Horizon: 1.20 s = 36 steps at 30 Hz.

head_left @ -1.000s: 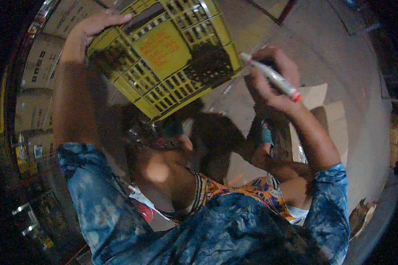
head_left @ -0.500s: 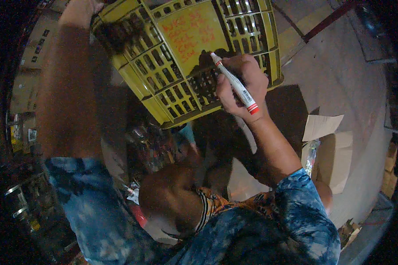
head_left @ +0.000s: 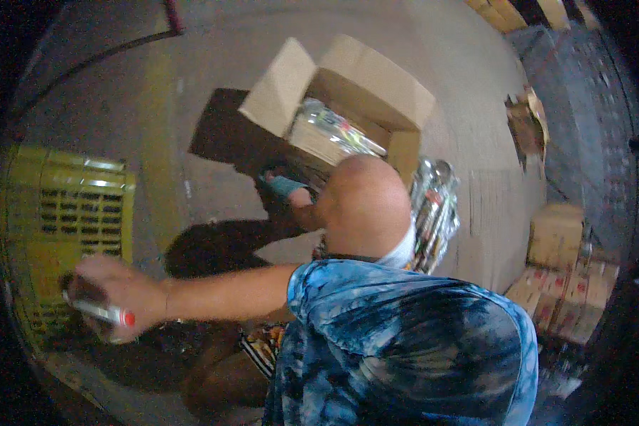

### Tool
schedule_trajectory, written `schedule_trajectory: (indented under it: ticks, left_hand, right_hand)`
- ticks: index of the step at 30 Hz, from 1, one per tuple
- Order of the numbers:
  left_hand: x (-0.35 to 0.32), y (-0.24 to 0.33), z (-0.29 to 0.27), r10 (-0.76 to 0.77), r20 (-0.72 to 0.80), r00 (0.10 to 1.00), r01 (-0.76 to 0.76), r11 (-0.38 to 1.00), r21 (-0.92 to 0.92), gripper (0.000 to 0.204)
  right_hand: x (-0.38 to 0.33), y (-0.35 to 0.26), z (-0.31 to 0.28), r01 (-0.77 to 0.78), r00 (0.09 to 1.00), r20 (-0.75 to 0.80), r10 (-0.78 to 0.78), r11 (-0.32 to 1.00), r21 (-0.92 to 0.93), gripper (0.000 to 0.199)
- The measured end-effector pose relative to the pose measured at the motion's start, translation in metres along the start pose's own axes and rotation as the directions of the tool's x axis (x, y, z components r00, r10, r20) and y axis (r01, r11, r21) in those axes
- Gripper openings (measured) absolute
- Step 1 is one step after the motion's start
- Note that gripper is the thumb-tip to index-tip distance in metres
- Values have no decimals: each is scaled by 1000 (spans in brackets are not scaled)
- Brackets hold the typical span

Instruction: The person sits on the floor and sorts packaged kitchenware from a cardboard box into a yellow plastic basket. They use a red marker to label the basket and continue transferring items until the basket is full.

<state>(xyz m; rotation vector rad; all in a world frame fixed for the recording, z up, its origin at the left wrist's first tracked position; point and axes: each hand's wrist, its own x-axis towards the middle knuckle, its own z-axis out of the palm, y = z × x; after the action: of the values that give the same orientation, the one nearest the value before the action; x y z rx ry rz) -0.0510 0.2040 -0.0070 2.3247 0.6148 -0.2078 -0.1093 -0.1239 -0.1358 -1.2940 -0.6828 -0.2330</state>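
At the left side, my right hand (head_left: 117,295) is closed around a marker pen (head_left: 103,311) with a white barrel and a red end. Motion smears the hand a little, and the pen's tip is hard to make out. Close by it, at the left rim, stands a yellow slotted plastic crate (head_left: 126,220); whether the pen touches it I cannot tell. My left hand is outside the picture.
Beyond my bare knee an open cardboard box (head_left: 380,74) holds clear plastic packs (head_left: 334,128). More clear-wrapped goods (head_left: 433,209) lie beside the knee. Cartons (head_left: 557,238) are stacked at the right, with torn cardboard (head_left: 527,128) farther off.
The view has swung right, so the crate and my right hand now appear at the left and the open box is central. My left hand has left the picture. The marker stays held.
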Motion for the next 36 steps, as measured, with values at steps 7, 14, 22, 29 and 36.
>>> schedule_trajectory:
  ticks: [7, 14, 22, 29, 36]
  left_hand:
    - [-29, -7, 5, -42, -81, 996, 46, 998, 39, 77]
    - [-50, -2, -4, -70, -135, 988, 82, 993, 89, 67]
    - [-49, -5, -19, -80, -155, 985, 103, 984, 145, 56]
    - [-49, 2, -15, -73, -155, 985, 93, 988, 122, 46]
    - [-82, 69, 22, 174, -124, 977, -186, 978, -98, 37]
  right_hand:
    - [-28, -22, -35, 13, 973, -230, 13, 994, 112, 74]
    - [13, -45, -84, -257, 936, 58, 346, 564, 784, 30]
    - [30, -37, -123, 103, 976, -201, -86, 992, 71, 34]
    - [39, -37, -127, -53, 996, -65, 66, 981, 185, 39]
    - [30, -26, -153, 9, 980, -196, -23, 998, -69, 39]
